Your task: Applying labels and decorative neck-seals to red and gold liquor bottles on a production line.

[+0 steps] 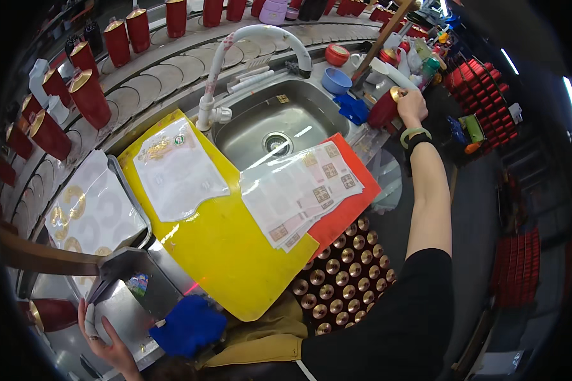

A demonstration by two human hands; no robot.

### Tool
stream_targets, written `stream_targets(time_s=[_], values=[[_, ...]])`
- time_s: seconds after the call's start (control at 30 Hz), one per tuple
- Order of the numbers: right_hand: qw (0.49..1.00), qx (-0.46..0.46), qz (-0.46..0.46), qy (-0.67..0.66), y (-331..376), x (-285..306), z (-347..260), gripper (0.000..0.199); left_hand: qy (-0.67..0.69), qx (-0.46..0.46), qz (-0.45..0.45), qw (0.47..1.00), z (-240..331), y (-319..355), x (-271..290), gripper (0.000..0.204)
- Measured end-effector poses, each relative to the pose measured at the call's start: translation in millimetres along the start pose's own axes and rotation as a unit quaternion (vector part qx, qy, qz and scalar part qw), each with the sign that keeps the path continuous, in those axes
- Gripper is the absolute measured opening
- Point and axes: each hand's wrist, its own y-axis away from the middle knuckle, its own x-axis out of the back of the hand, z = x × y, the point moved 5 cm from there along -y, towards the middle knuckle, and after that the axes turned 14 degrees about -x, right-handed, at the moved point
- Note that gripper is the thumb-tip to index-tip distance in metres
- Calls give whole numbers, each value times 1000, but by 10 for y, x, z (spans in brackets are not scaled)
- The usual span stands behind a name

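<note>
Beyond the sink point(279, 120), the right hand point(412, 105) is closed around a red bottle with a gold cap point(386, 108), held among clutter just right of a blue cloth point(353, 108). Left hand point(102, 330) rests fingers spread against a metal tray point(124, 317), just left of a blue sponge point(189, 325).

We see the sink basin point(270, 124) open; faucet point(248, 38) arches over it, red cans point(89, 98) crowd the worktop's left, sticker sheets point(302, 190) cover the boards.
</note>
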Motion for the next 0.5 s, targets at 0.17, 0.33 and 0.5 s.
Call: stream_targets(time_s=[0.17,0.33,0.5], values=[[997,-77,-7,19,-443,-214,73,37,-17,9,-4,1000,-78,13,1,35],[998,-36,-2,42,-516,-130,118,42,-26,-12,-17,999,30,-83,-89,34],[999,-38,-11,-1,-315,-171,104,37,-36,-19,-7,999,96,-147,-102,34]])
